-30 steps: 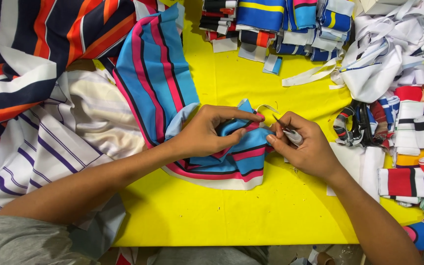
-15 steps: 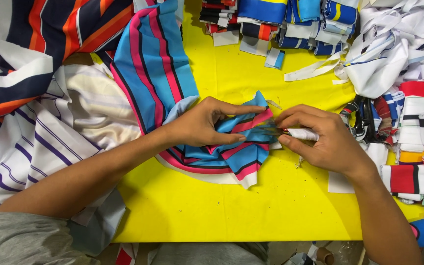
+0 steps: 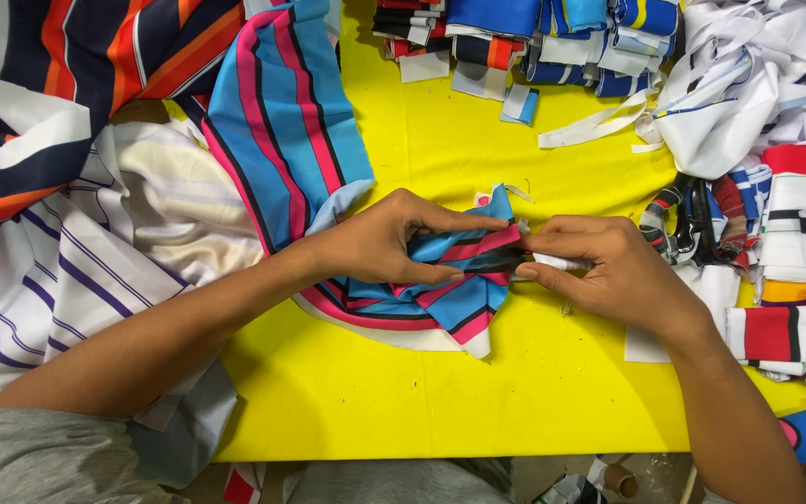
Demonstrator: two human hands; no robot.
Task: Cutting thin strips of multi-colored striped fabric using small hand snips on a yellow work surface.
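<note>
Two hands met near the middle of the yellow tabletop [image 3: 403, 401] over a bunched piece of striped cloth [image 3: 282, 140] in blue, pink and black. That cloth ran from the far-left part of the tabletop down to the hands, its end folded into a heap between them. The left hand [image 3: 380, 245] was closed on the gathered folds, thumb under and fingers curled over the top. The right hand [image 3: 608, 271] was pinched narrow on the cloth's edge together with a small white piece [image 3: 552, 262], fingertips almost touching those of the left.

More striped cloth [image 3: 58, 271], white with purple lines, lay over the left edge. Folded strips [image 3: 795, 243] in red, white and black were stacked along the right edge, white scraps [image 3: 757, 84] heaped in the far-right corner, and blue folded pieces [image 3: 534, 28] lined the far edge.

To handle this well, the left hand would probably need to keep the folds flat and taut, so the edge stayed aligned with the white piece in the right-hand pinch.
</note>
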